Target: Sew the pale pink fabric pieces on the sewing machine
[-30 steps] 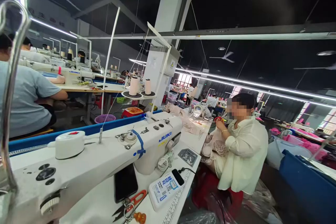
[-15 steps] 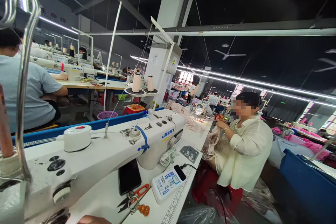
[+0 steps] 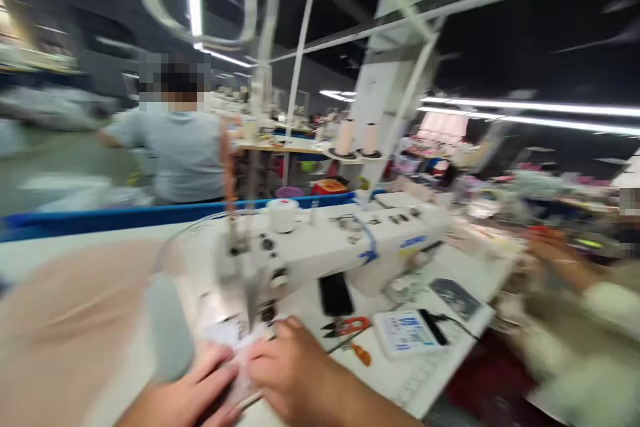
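A white sewing machine [image 3: 320, 240] stands on the table, and both of my hands are at its needle end. A piece of pale fabric [image 3: 243, 363] lies between them, blurred by motion. My left hand [image 3: 197, 383] is closed on its left side, fingers bent over the cloth. From the right, my right hand [image 3: 295, 363] grips the same fabric with curled fingers, near the needle area. The fabric's lower part is hidden by my hands. A larger beige cloth [image 3: 85, 307] spreads over the left part of the table.
Right of the machine lie a black phone [image 3: 335, 294], orange-handled thread snips [image 3: 350, 326] and a white power bank [image 3: 407, 333]. A grey padded shape [image 3: 169, 330] stands left of the needle. One person [image 3: 177, 147] sits beyond the table; another person's arm [image 3: 565, 260] is at right.
The view has swung left, so the machine appears farther right and smaller. Both my hands now show at the needle end; before, only part of one hand showed at the bottom edge.
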Tool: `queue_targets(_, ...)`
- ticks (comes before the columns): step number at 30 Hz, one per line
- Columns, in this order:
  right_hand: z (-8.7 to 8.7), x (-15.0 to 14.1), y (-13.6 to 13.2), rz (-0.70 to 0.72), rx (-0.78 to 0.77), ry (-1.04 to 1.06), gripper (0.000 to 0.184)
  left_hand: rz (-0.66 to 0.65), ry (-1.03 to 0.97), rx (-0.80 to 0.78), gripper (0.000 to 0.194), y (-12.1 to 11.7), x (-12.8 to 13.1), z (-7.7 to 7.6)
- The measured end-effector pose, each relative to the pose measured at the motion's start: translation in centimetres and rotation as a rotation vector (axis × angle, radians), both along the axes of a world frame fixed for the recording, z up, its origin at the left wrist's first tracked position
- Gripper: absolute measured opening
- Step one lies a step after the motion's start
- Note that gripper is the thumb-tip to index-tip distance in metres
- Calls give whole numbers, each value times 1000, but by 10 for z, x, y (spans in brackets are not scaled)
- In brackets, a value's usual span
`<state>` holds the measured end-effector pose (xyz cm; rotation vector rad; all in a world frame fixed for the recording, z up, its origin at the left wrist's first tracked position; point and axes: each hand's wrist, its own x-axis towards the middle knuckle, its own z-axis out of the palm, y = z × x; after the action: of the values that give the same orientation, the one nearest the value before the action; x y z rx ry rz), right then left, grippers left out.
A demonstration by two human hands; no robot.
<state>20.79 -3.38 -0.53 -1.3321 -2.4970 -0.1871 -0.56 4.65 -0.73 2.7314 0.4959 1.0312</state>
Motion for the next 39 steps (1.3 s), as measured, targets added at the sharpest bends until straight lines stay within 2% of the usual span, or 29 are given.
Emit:
queue_targets(2,-9,-1,-6,42,14,144,10,-6,244,-79,9,-19,-19,6)
queue_targets(3,-14,1,-6,65,23,210,16,9,302,-103,10,-24,-23,7)
queue_targets(5,-21,5,-3,128,51,300,26,57,350,-75,21,-26,-23,6)
queue_targets(7,-25,9,-1,172,99,263,35,87,392,-33,31,-25,-22,4)
queue_targets(10,-23,13,-3,207,170,209,38,104,411,0,37,-27,-20,2)
queue_targets(16,-19,15,1,200,192,170,38,103,411,9,36,-33,-21,2)
queue_targets(27,-38,22,3,124,89,136,41,173,418,25,33,-29,-19,3)
queue_targets(33,-31,20,1,170,165,170,39,88,440,36,26,-32,-21,3)
queue_targets(39,-29,16,2,145,164,202,39,105,432,28,20,-32,-20,5)
